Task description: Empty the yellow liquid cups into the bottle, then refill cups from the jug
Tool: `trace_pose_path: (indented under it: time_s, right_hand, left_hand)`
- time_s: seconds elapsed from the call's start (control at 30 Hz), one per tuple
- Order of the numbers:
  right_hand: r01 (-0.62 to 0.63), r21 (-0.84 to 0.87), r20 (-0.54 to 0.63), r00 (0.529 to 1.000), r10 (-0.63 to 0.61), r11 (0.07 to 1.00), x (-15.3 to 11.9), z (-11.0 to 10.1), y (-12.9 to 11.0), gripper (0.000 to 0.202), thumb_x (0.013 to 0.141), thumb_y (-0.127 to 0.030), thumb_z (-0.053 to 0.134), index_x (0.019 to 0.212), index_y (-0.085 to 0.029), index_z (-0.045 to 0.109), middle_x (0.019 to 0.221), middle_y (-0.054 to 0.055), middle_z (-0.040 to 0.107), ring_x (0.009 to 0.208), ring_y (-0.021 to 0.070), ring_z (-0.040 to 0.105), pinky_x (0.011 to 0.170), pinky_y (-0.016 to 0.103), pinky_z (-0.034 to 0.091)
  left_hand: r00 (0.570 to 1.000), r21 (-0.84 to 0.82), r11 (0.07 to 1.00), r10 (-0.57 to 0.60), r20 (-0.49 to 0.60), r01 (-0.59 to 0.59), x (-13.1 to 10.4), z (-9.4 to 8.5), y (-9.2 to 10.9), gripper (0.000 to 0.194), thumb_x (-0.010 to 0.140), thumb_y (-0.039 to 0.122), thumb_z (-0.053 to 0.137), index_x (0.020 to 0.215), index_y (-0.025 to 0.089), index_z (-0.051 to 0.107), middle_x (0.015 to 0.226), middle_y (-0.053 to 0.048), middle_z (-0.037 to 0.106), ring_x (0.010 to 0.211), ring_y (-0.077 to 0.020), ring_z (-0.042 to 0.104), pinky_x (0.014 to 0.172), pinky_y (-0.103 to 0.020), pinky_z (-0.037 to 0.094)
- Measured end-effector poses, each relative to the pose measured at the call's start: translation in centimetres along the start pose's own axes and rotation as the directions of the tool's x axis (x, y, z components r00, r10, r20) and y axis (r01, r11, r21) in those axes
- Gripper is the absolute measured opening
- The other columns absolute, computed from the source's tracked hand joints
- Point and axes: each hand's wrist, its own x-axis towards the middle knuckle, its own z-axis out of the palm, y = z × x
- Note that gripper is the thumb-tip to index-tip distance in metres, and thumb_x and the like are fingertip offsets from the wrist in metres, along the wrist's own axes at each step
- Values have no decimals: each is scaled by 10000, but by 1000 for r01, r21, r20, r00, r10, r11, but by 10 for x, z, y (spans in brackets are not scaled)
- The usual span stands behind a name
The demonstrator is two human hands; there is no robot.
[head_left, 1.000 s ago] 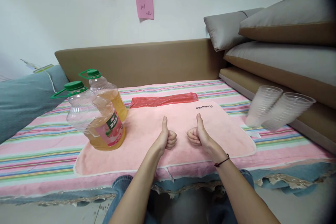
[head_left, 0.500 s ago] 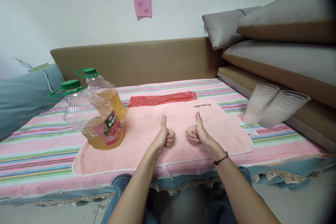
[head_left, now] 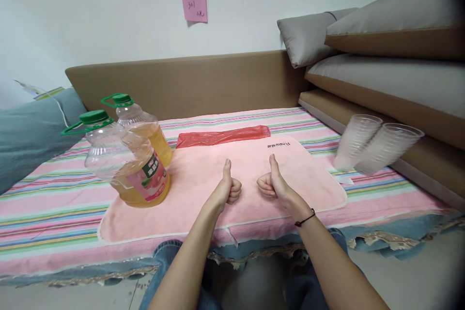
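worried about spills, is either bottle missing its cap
No, the near bottle and the far bottle each wear a green cap on top.

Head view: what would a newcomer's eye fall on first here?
Probably the left hand and right hand, empty fists with thumbs up, apart at the centre of view against the pink mat. Next, the front bottle and rear bottle, green-capped and partly filled with yellowish liquid, at the left. Then the two stacks of clear cups, nearer and farther, slanting beside the cushions at the right.
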Motion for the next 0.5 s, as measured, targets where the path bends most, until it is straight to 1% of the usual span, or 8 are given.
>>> trace_pose_path:
  time_s: [0.23,0.4,0.5]
  right_hand:
    - [3,-8,10,1000,-3,1000,0,0,1,812,828,-786,-82,344,-244,280,309,-34,216,312,69,138,397,278,51]
    - [21,-16,13,1000,-21,1000,0,0,1,805,844,-763,-79,346,-243,281,314,-35,221,317,68,142,400,281,52]
    - [30,-21,22,999,-30,999,0,0,2,807,824,-792,-67,350,-241,282,310,-37,221,317,66,144,398,280,54]
  left_hand:
    - [1000,16,1000,-5,-19,6,0,0,1,750,743,875,-5,391,234,161,378,64,93,328,-47,64,424,-272,10]
    - [1000,25,1000,-2,-20,2,-1,1,2,743,754,860,-18,397,234,164,386,63,96,337,-48,61,433,-273,11]
    - [1000,32,999,-4,-22,4,-2,1,3,731,754,857,-26,410,240,158,387,63,99,341,-50,60,435,-274,13]
